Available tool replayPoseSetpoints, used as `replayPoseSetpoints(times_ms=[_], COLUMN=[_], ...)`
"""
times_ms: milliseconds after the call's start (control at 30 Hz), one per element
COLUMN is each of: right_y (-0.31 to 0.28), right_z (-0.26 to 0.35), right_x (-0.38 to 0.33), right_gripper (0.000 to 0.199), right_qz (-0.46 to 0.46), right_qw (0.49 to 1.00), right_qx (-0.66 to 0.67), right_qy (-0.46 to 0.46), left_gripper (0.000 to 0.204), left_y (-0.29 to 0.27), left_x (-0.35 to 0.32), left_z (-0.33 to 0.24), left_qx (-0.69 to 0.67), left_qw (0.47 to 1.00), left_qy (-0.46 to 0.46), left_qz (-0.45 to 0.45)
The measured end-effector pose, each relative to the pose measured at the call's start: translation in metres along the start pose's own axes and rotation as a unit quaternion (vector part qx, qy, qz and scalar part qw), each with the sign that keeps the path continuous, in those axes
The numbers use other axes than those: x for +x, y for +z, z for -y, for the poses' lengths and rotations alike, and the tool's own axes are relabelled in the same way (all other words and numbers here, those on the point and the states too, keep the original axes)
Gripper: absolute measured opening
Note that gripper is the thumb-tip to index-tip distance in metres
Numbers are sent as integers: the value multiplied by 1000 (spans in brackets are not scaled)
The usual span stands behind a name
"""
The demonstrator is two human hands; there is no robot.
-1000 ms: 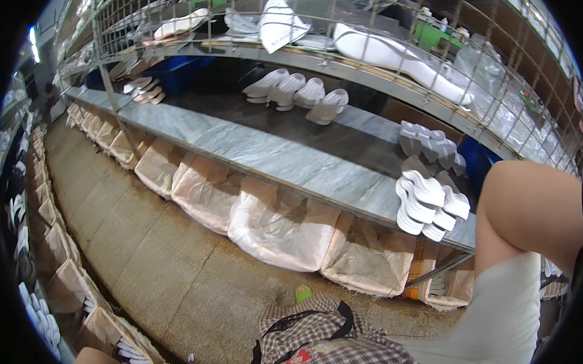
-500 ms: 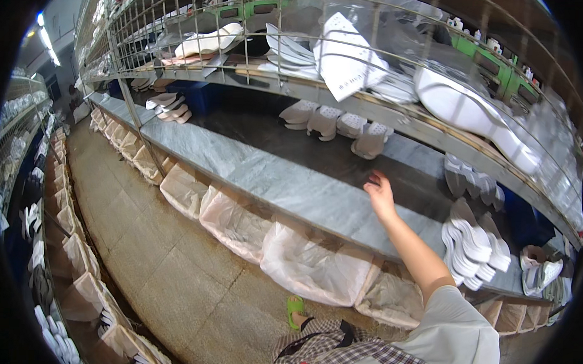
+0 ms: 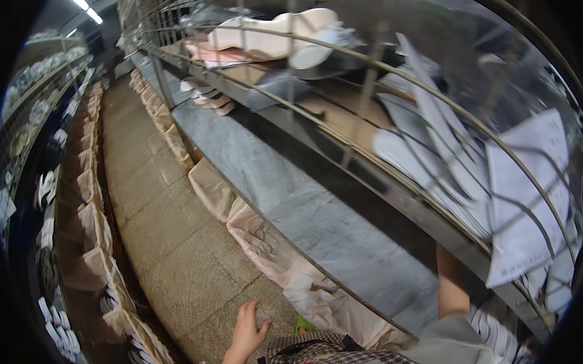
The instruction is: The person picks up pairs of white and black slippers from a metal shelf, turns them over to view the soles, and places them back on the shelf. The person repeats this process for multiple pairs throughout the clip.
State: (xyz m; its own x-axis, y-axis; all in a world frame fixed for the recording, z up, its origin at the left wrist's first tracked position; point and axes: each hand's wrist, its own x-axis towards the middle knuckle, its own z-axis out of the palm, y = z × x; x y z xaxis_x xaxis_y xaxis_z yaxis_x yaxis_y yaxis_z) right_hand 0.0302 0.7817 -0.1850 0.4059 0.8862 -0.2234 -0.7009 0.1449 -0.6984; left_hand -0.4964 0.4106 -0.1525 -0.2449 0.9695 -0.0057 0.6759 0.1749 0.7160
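Over the aisle floor, beside the lined bins, hovers my left hand (image 3: 249,328). Its fingers are slightly curved, the thumb stands apart, and nothing is in it. My right forearm (image 3: 451,290) reaches in under the upper wire-mesh shelf, above the grey worktop (image 3: 304,195). The shelf's edge hides my right hand, so its fingers and anything they hold do not show. Close to that arm are stacked white shoe soles (image 3: 495,330). Farther along the worktop lies a small stack of pale and dark shoe pieces (image 3: 208,97).
The upper shelf carries pale sole-shaped pieces (image 3: 277,37), white flat pieces (image 3: 433,174) and a printed paper sheet (image 3: 528,197) behind bent wire mesh. Plastic-lined bins (image 3: 264,239) run under the worktop. Across the aisle floor (image 3: 168,222) stands another row of bins (image 3: 99,265).
The view has swung left and nearer the shelf. My right hand, seen over the dark part of the worktop before, is now hidden under the shelf. My left hand has come into view.
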Motion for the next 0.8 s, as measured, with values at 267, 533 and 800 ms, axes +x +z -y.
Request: replayPoseSetpoints(times_ms=[267, 533, 800], right_y=[62, 180, 306], right_z=[-42, -125, -195], right_x=[-266, -386, -452], right_gripper=[63, 75, 43], right_qz=[179, 448, 559], right_qw=[973, 733, 668], right_qx=[-136, -512, -452], right_qy=[53, -20, -195], left_gripper=[64, 68, 50], left_y=[19, -23, -121], left_x=[102, 130, 117], left_z=[-51, -56, 32], left_qx=[-203, -678, -765], left_qw=[962, 723, 594], left_qy=[125, -130, -201], left_qz=[134, -32, 145])
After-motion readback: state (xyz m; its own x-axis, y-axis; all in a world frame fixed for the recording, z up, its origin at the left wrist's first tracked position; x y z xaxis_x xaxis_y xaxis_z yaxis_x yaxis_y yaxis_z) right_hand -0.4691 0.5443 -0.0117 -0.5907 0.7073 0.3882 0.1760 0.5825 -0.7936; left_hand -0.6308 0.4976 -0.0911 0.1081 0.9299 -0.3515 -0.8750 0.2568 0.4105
